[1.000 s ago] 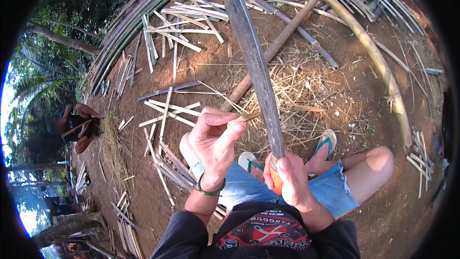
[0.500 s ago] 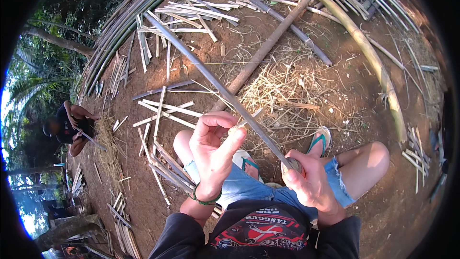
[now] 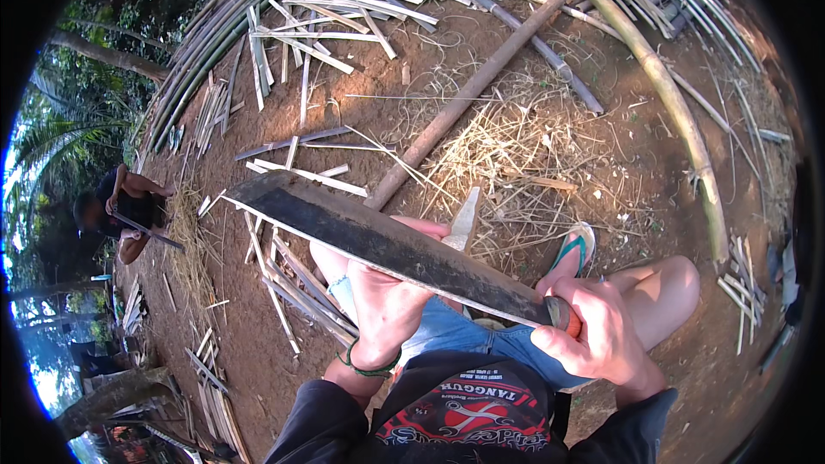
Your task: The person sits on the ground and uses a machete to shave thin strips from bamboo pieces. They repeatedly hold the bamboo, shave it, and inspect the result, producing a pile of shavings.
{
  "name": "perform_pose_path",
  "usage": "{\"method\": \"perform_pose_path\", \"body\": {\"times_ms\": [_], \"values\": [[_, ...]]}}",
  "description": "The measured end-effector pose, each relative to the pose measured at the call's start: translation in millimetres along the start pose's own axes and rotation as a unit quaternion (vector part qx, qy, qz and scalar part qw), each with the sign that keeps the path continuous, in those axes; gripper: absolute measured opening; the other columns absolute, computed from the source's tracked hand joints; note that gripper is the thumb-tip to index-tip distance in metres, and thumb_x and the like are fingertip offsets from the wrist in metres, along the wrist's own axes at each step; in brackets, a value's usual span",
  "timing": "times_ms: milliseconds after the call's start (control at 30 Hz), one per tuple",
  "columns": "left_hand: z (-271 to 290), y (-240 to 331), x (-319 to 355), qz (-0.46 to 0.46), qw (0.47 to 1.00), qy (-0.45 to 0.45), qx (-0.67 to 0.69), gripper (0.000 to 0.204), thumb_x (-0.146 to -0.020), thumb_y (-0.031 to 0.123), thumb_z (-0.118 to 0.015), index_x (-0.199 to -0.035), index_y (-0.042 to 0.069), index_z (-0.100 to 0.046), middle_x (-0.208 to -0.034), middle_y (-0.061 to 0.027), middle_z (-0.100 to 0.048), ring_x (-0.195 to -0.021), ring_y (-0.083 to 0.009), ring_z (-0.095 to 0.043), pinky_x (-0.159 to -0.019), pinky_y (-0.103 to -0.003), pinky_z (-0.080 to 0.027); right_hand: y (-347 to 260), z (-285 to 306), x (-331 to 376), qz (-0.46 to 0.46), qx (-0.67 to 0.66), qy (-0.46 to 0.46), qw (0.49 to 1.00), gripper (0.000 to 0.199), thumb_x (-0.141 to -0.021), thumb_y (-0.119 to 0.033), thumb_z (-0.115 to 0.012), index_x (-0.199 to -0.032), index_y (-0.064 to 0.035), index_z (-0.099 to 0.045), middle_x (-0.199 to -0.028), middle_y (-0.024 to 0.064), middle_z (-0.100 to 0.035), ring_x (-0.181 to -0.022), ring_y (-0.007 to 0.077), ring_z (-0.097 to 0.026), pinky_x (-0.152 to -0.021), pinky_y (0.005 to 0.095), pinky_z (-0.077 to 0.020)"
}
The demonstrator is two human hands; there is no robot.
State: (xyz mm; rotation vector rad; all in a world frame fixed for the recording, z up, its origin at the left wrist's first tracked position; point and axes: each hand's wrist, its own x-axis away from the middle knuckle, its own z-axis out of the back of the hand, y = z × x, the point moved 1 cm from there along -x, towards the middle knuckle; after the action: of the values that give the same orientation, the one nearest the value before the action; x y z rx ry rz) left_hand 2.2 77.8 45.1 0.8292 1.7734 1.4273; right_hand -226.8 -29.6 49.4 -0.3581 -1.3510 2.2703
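Observation:
A machete (image 3: 387, 245) with a long dark blade reaches from my right side across to the left, its flat face turned up to view. My right hand (image 3: 593, 326) is closed around its orange-brown handle. My left hand (image 3: 384, 301) is partly under the blade, so some of its fingers are hidden. Beyond the blade's far edge, its visible fingertips press on a small pale, pointed piece (image 3: 464, 219), whose material I cannot make out for certain. Whether the left hand touches the blade cannot be told.
Pale shavings (image 3: 524, 155) lie heaped ahead of my sandalled feet. A brown pole (image 3: 481, 86) slants across the dirt. Split bamboo strips (image 3: 352, 17) are scattered at the far left, and a long yellowish pole (image 3: 662, 86) curves along the right. Another person (image 3: 129, 206) works at the left.
The machete has turned from nearly edge-on to face-up, and its tip has swung nearer to me. My right hand has moved right; the left is now partly behind the blade.

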Motion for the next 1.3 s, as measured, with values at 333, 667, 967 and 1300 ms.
{"method": "perform_pose_path", "body": {"times_ms": [333,667,967,1300], "values": [[2.7,-3.6,3.4,-0.035,0.999,-0.018,0.001,0.034,-0.081,0.005,-0.081,-0.107,-0.009,-0.063,-0.103,-0.0154,-0.068,-0.076,-0.0153,-0.069,-0.067,-0.026,-0.057,-0.8,1.8,2.0,0.012,-0.031,-0.005,0.999,0.054,-0.085,-0.042,-0.073,-0.093,0.01,-0.059,-0.075,0.02,-0.062,-0.055,0.0293,-0.058,-0.055,0.0367,-0.045],[1.8,-14.7,14.4,-0.123,0.988,0.09,-0.041,0.042,-0.082,0.02,-0.081,-0.108,-0.001,-0.057,-0.111,-0.0134,-0.057,-0.103,-0.0209,-0.06,-0.09,-0.036,-0.05,-9.9,14.8,-4.2,-0.043,-0.002,-0.048,0.998,0.047,-0.087,-0.042,-0.071,-0.095,0.0044,-0.065,-0.059,0.0127,-0.056,-0.055,0.0294,-0.06,-0.056,0.0361,-0.0456],[34.0,83.4,-1.6,-0.615,0.622,0.03,-0.484,0.077,-0.1,0.061,-0.017,-0.142,0.004,-0.046,-0.14,-0.0215,-0.049,-0.142,-0.042,-0.034,-0.121,-0.058,-0.01,-13.9,13.7,1.1,0.007,-0.015,0.001,1.0,0.047,-0.086,-0.036,-0.077,-0.064,-0.002,-0.053,-0.049,0.0101,-0.048,-0.044,0.0333,-0.052,-0.047,0.0401,-0.0406],[19.2,77.1,-26.9,-0.434,0.631,-0.018,-0.643,0.097,-0.094,0.073,0.002,-0.146,0.01,-0.05,-0.155,-0.0181,-0.041,-0.152,-0.0361,-0.017,-0.119,-0.055,0.015,-15.7,7.2,2.6,0.076,0.032,0.044,0.996,0.045,-0.092,-0.031,-0.071,-0.065,0.0,-0.053,-0.049,0.0107,-0.046,-0.044,0.0321,-0.051,-0.047,0.0405,-0.0409]]}}
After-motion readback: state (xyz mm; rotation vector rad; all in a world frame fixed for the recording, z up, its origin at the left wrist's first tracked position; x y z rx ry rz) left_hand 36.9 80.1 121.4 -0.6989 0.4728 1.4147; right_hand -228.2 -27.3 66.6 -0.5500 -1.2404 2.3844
